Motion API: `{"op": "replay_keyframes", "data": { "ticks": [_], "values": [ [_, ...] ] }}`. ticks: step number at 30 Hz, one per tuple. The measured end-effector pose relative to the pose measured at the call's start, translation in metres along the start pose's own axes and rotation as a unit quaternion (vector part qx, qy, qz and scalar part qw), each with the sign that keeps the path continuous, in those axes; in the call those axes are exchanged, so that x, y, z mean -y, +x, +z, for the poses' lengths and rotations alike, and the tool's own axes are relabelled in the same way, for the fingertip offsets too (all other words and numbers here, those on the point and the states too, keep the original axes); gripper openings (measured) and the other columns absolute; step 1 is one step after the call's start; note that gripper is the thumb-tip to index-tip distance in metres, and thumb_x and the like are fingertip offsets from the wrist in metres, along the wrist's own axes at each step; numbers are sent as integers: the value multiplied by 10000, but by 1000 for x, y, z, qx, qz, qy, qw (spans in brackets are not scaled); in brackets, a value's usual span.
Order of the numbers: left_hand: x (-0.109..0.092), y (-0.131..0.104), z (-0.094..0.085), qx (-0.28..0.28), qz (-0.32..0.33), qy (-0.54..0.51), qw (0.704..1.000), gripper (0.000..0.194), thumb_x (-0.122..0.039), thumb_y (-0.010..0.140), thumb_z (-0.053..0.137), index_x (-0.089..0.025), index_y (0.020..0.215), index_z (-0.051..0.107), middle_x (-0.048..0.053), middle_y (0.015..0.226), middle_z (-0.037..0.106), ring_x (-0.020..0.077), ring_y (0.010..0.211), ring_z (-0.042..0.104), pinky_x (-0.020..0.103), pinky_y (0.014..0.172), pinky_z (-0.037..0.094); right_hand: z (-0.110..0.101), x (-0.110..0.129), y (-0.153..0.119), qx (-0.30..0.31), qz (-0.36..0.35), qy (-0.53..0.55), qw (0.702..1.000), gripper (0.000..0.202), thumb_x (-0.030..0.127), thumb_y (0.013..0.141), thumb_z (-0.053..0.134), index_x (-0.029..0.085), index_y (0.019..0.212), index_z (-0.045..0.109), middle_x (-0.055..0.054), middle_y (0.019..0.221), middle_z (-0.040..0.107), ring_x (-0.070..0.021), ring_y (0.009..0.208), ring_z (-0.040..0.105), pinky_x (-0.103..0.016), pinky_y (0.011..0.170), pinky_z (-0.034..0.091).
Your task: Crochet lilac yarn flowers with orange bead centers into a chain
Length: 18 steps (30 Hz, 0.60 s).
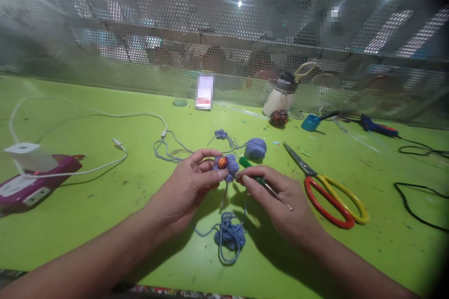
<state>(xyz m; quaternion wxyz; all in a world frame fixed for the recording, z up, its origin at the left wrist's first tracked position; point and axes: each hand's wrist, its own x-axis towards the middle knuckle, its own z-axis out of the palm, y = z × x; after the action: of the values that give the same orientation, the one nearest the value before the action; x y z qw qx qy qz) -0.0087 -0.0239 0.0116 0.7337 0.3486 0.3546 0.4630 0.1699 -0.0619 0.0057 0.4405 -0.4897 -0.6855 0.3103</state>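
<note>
Between its thumb and fingers, my left hand pinches a crocheted flower in blue-purple yarn with an orange-red centre. My right hand is closed around a crochet hook with a green handle; its metal shaft points down to the right, and the fingertips are at the flower's right edge. Strands run down from the flower toward a loose tangle of blue yarn on the table. Behind the hands lie a blue yarn ball and a small crocheted flower.
Scissors with red and yellow handles lie to the right. At the left stands a purple power strip with a white cable. A bottle, dark multicoloured yarn ball, blue pot and phone line the back.
</note>
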Motion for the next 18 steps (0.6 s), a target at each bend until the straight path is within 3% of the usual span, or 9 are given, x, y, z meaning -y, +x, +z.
{"op": "replay_keyframes", "data": {
  "ticks": [4,8,11,14,18],
  "values": [
    [3,1,1,-3,-8,7,1000,288,-20,727,718,-168,880,524,30,805,700,91,691,612,185,640,435,7,2,2,20,19,23,999,199,297,929,520,169,845,646,-29,782,634,-148,723,570,-279,651,448],
    [1,0,0,-13,-10,3,1000,302,-25,700,738,-170,843,514,8,742,674,76,619,573,184,593,413,9,-2,4,-9,53,77,996,211,330,931,511,170,885,641,-48,820,660,-169,776,611,-304,698,488],
    [-3,-2,-1,-13,-11,8,1000,391,-24,698,742,-178,1016,574,22,833,693,81,662,592,189,629,435,6,-5,7,-25,54,101,993,214,345,928,525,174,971,646,-73,885,689,-186,814,646,-335,734,518],
    [-4,-1,-2,-3,-11,19,1000,566,-40,703,746,-216,1215,582,20,888,680,91,695,603,201,643,455,2,-4,9,-31,27,62,997,201,331,933,522,175,938,649,-67,850,686,-175,779,629,-323,710,515],
    [-3,3,-6,17,3,59,998,432,-71,727,731,-191,1136,663,27,883,660,100,707,605,200,606,458,0,-3,7,-22,13,12,1000,187,323,931,523,181,950,643,-60,843,690,-183,784,633,-329,709,512]
  ]
}}
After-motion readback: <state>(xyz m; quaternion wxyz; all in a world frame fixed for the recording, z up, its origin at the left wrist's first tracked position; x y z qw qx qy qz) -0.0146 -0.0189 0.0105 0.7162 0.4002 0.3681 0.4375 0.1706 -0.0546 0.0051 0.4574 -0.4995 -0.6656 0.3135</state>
